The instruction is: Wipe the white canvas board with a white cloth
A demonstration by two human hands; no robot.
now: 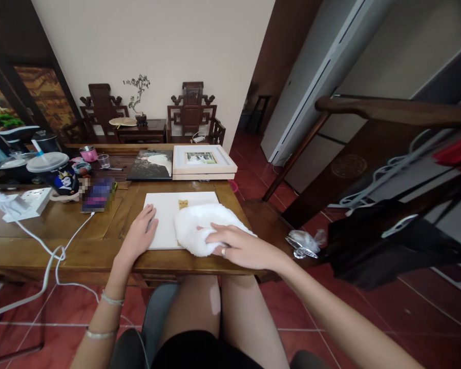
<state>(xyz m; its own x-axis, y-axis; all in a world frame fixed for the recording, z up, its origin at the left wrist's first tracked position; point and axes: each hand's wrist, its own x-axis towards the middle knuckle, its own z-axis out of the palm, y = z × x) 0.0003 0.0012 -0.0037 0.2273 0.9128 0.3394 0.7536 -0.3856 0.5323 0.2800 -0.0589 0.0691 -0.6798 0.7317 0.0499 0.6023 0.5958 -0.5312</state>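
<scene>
Left hand (140, 233) is lying flat on the white board (163, 220) at its left edge, palm down, fingers close together w/ thumb apart, not pinching anything, prob. steadying it. Right hand (240, 247) is bearing down on the fluffy white cloth (197, 219), fingers curling over it & gathering a fold; exact grip underneath is staying hidden, so can't tell how tight. Board is sitting on the wooden table (88, 251), directly under left hand & reaching across under right hand's cloth. Cloth is covering most of the board's right part & lapping a bit over its near edge. A small gold-coloured piece (183, 204) is showing just beyond the cloth, b/w the hands, looking like a fitting on the board. Progress-wise: this is looking like mid-wipe, w/ board & cloth both in place and contact made. Strip beside left hand is lying bare & looking clean, but can't tell if it's done or just waiting its turn; part under cloth isn't showing, so no call there. What's prob. remaining: finishing the covered side, working round the gold-coloured piece, then lifting the cloth off; neither hand is letting go yet. Farther out past both hands, a pale framed pic (202, 158) is lying on the table w/ a dark pic panel (149, 165) next to it, to its left; neither is being touched, & whether they're finished or pending isn't showing.
</scene>
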